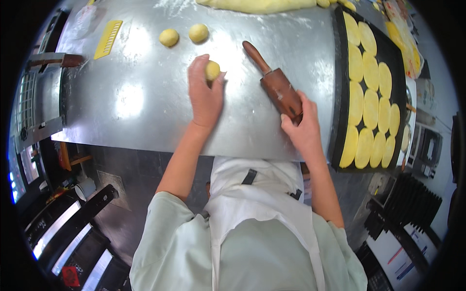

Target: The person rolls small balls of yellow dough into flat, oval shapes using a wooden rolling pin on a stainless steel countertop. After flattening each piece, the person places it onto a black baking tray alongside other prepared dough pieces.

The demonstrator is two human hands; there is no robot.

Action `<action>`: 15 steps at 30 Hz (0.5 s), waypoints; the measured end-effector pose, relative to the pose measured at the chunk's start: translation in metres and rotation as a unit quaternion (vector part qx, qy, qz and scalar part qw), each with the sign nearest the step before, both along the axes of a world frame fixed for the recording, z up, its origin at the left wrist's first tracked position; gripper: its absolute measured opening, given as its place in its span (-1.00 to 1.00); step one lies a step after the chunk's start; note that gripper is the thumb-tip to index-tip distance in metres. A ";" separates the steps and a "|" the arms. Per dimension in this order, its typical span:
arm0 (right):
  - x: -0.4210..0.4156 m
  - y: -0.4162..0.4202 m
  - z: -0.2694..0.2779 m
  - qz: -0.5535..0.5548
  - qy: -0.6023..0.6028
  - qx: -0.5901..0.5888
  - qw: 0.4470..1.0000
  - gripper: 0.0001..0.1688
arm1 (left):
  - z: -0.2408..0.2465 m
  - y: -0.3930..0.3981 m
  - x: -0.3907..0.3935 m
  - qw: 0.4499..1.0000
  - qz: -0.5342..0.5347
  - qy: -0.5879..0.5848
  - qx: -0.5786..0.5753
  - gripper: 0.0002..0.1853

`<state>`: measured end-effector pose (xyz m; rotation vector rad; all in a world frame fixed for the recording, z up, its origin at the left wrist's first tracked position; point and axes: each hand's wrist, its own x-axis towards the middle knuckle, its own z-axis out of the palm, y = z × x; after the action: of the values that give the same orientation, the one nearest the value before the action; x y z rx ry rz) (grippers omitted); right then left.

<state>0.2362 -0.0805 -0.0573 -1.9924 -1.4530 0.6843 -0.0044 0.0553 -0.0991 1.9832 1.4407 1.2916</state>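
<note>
My left hand curls around a small yellow dough ball on the metal worktop; thumb and fingers are on either side of it. Two more yellow dough balls, one at the left and one nearer the middle, sit just beyond. My right hand grips the near end of a brown wooden rolling pin, which slants away to the upper left, its far handle pointing past the balls. At the right, flattened yellow dough ovals lie in rows on a black baking tray.
A yellow plastic scraper lies at the upper left. A long mass of yellow dough rests along the far side. The worktop's near edge runs against my white apron. Yellow plastic bags stand beyond the tray.
</note>
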 end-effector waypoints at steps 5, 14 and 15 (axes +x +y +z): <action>0.019 -0.026 -0.006 -0.052 -0.156 0.006 0.986 -0.10 | 0.011 -0.066 -0.001 0.970 -0.122 0.211 -0.026 -0.27; 0.037 -0.039 -0.031 -0.081 -0.210 0.067 0.972 -0.11 | 0.039 -0.055 0.034 0.932 0.059 0.302 -0.192 -0.26; 0.042 -0.041 -0.035 -0.063 -0.225 0.107 0.966 -0.10 | 0.043 -0.055 0.046 0.903 0.053 0.332 -0.267 -0.25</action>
<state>0.2778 -0.1212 -0.0920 -2.1268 -1.5535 0.0098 0.0418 0.0002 -0.0564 2.0326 1.9492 0.1524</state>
